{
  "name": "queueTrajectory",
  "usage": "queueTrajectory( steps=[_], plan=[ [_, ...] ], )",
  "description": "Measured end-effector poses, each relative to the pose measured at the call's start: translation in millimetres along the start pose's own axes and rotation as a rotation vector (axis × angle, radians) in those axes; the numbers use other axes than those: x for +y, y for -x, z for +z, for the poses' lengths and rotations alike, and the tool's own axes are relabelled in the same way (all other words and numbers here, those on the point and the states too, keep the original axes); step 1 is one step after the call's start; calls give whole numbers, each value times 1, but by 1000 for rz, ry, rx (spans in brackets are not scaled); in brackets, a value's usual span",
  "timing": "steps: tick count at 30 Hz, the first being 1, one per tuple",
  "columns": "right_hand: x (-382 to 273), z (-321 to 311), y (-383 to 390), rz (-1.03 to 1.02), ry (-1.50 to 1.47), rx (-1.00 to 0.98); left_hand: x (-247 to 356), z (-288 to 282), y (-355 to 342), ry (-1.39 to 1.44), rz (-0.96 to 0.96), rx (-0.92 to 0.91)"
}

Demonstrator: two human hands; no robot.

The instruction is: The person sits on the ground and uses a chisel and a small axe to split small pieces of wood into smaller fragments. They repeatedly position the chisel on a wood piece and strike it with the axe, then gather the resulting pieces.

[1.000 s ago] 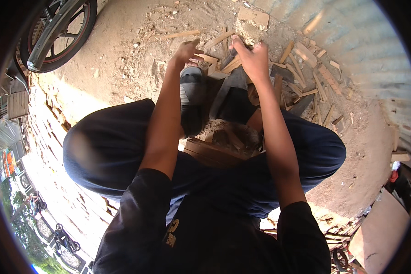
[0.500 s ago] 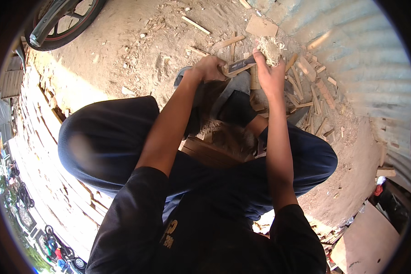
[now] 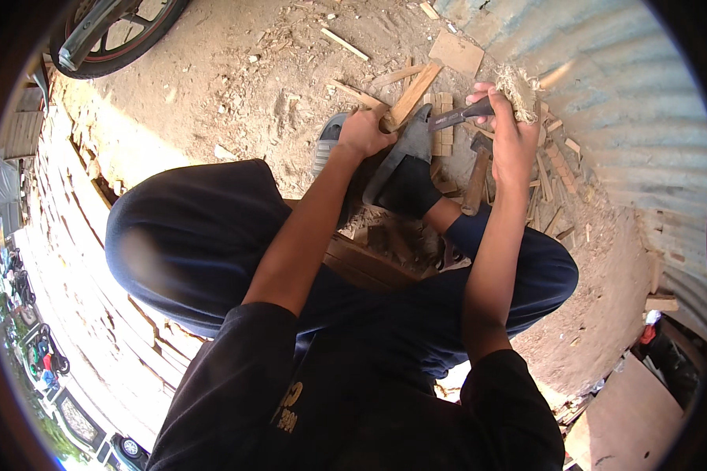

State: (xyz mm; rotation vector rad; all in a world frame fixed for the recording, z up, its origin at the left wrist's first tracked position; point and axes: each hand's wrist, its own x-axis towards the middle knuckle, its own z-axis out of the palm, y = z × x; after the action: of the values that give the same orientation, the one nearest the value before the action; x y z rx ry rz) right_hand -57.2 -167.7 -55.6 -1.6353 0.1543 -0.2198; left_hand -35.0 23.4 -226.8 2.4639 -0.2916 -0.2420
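My left hand (image 3: 364, 133) grips the near end of a flat strip of wood (image 3: 415, 93), which slants away over the toe of my sandal (image 3: 407, 145). In my right hand (image 3: 513, 141) is a chisel (image 3: 452, 118) with a dark flat blade, held sideways, its tip pointing left toward the strip but apart from it. Pale, frayed fibres (image 3: 517, 90) bunch at the handle end. Below the blade, a hammer (image 3: 477, 177) with a wooden handle leans beside my foot; its dark head is at the far end.
Wood offcuts (image 3: 546, 169) lie scattered on the dirt by a corrugated metal wall (image 3: 597, 86). Small blocks (image 3: 443, 141) and a flat board (image 3: 456, 52) lie beyond my foot. A motorcycle wheel (image 3: 126, 39) stands at the far left.
My right hand has moved right with the chisel, taking the blade off the wood strip. The strip now points farther away from me, and the hammer is more exposed.
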Motion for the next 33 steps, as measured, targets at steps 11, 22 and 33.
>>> queueTrajectory(
  steps=[11, 22, 33],
  plan=[
    [-28, -18, 6, -169, -475, 154, -2, -18, 2, 237, -129, -251],
    [-58, 7, -20, -268, -291, -59, -7, -64, -24, 83, -113, -571],
    [-74, 78, -33, -303, -257, -36, 116, -213, -7, 843, 323, -415]
  ],
)
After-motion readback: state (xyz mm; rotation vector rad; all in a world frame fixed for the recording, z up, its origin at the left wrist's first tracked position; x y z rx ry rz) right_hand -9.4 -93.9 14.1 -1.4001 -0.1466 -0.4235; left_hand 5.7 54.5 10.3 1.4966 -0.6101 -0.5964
